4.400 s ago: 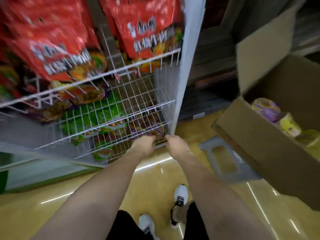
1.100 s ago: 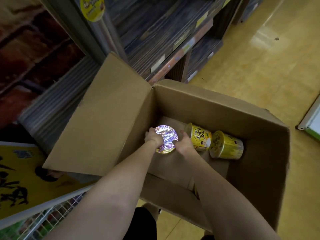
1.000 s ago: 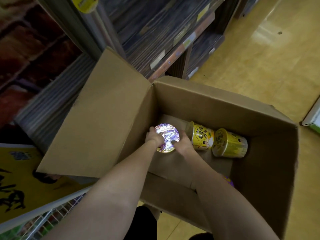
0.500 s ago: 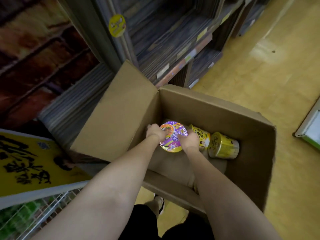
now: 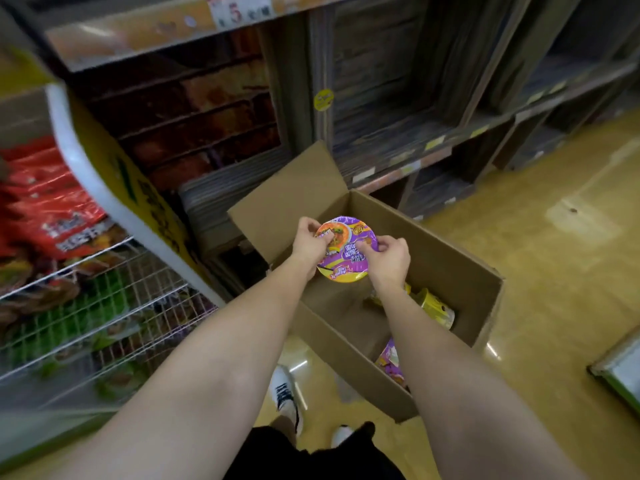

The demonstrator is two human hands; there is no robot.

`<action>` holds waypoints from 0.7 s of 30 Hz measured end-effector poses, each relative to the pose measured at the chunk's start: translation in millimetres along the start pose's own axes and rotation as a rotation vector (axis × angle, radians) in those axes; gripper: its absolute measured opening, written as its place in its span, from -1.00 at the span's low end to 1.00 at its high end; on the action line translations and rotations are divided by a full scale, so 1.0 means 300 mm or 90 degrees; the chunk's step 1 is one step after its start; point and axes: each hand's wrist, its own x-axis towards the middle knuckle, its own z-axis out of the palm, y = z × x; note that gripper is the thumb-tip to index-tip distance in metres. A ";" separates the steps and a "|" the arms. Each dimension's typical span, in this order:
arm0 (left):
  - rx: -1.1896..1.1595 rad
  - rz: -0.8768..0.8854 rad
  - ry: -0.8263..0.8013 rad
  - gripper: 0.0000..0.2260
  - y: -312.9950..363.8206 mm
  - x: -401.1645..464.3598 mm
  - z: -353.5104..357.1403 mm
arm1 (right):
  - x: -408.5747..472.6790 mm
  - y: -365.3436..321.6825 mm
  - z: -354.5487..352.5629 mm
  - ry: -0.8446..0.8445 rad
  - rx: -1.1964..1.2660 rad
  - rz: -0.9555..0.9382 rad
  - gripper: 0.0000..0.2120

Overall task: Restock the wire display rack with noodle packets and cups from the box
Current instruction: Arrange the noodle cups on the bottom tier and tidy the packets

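- Purple noodle cup sits between both hands above the open cardboard box, lid facing the camera; left hand grips its left rim, right hand pinches its right rim
- Yellow cups lie in the box
- Wire display rack stands to the left

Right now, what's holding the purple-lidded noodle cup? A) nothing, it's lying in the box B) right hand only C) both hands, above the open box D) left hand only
C: the left hand and right hand grip opposite edges of the purple-lidded cup, held above the cardboard box.
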 end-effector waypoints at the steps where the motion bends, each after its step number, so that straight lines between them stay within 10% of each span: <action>1: -0.032 0.004 0.017 -0.82 0.014 -0.034 -0.031 | -0.028 -0.028 -0.009 -0.011 0.013 -0.027 -0.66; 21: -0.165 -0.115 0.090 -0.72 -0.294 -0.420 -0.879 | -0.812 -0.165 0.475 -0.187 0.057 -0.052 -0.60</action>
